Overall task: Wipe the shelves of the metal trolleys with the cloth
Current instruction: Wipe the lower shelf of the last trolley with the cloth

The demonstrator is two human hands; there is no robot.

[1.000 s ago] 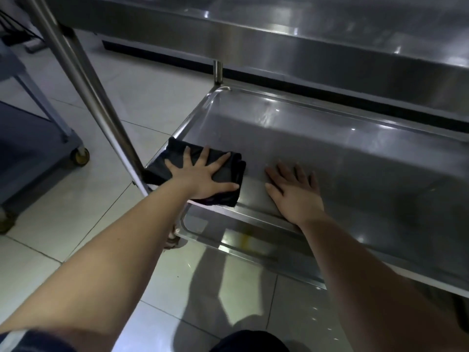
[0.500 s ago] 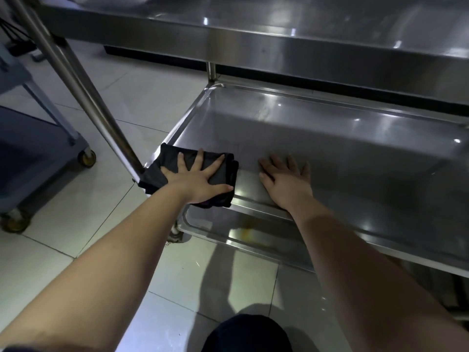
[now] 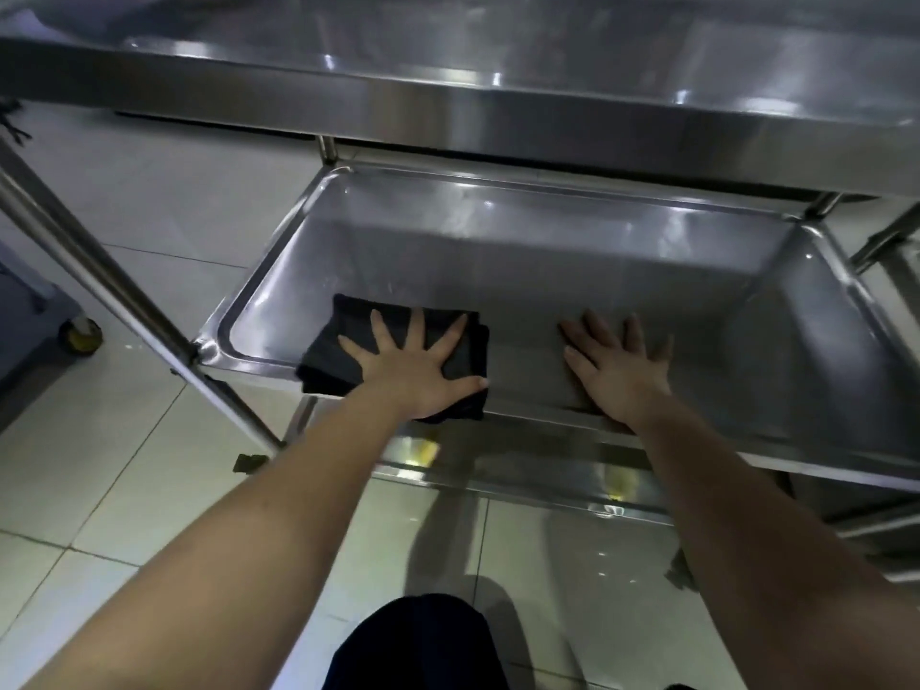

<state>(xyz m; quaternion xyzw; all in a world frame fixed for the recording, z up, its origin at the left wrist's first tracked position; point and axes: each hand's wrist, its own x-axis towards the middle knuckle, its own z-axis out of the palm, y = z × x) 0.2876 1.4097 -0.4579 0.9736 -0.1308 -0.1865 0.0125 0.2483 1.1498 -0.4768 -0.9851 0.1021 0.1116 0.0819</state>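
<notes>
A folded black cloth (image 3: pixel 343 341) lies at the near-left part of the metal trolley's middle shelf (image 3: pixel 572 261), overhanging its front rim. My left hand (image 3: pixel 418 366) presses flat on the cloth with fingers spread wide. My right hand (image 3: pixel 617 366) rests flat on the bare shelf to the right, fingers straight, holding nothing. The top shelf (image 3: pixel 498 77) juts out above and hides the back of the middle one.
A slanted metal leg (image 3: pixel 114 296) runs down on the left. A lower shelf (image 3: pixel 522 470) shows under the front rim. A grey cart with a yellow castor (image 3: pixel 82 333) stands far left. Another metal frame (image 3: pixel 886 241) is at the right. The floor is pale tile.
The cloth and my left hand have slid right along the shelf's front, away from the left corner. My right hand stays flat on the shelf. The view has pulled back.
</notes>
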